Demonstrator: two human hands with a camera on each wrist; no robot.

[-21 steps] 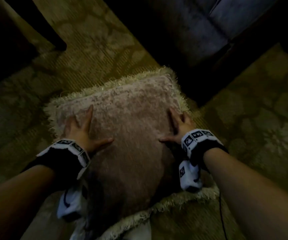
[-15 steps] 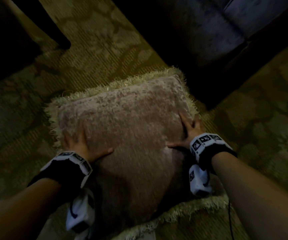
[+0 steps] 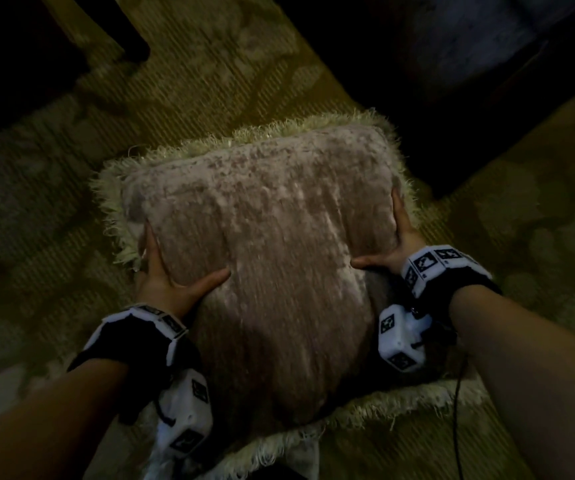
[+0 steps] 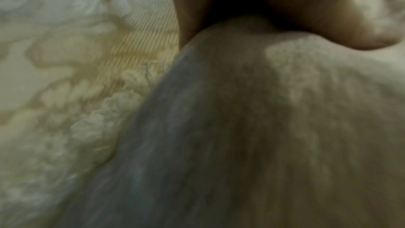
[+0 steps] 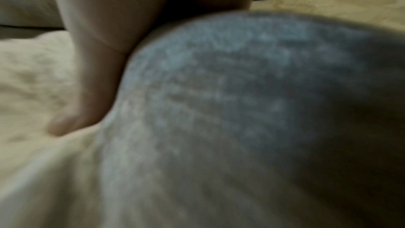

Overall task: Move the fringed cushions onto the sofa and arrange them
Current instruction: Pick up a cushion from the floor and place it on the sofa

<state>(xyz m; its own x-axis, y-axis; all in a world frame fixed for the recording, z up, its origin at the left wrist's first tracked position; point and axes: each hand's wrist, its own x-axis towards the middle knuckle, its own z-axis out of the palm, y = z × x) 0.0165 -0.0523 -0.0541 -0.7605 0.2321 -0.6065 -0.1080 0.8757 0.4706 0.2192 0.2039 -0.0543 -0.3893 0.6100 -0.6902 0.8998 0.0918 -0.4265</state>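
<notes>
From the head view, both hands take the top cushion [image 3: 265, 244] by its opposite sides, which suits a wide, soft thing that would sag if lifted from one edge. The left hand [image 3: 168, 275] has its thumb pressed on the upper face and its fingers tucked down the left side; the right hand [image 3: 393, 244] mirrors it, thumb on top and fingers along the right side. Each grip is thus clamped on the cushion. The cushion lies over a second cushion [image 3: 400, 400], whose pale fringe shows beneath its near edge, on the patterned carpet [image 3: 210, 81]. The dark sofa [image 3: 469, 39] sits beyond and to the right, so the carry looks short. The cushion is a plump square of pinkish-brown plush with a shaggy cream fringe round its border.

The left wrist view shows the thumb [image 4: 328, 20] denting the plush, fingers going down the side, and fringe lying on the carpet.

The right wrist view is blurred, but the thumb [image 5: 87, 93] seems sunk into the pile, with the cushion bulging beside it.
</notes>
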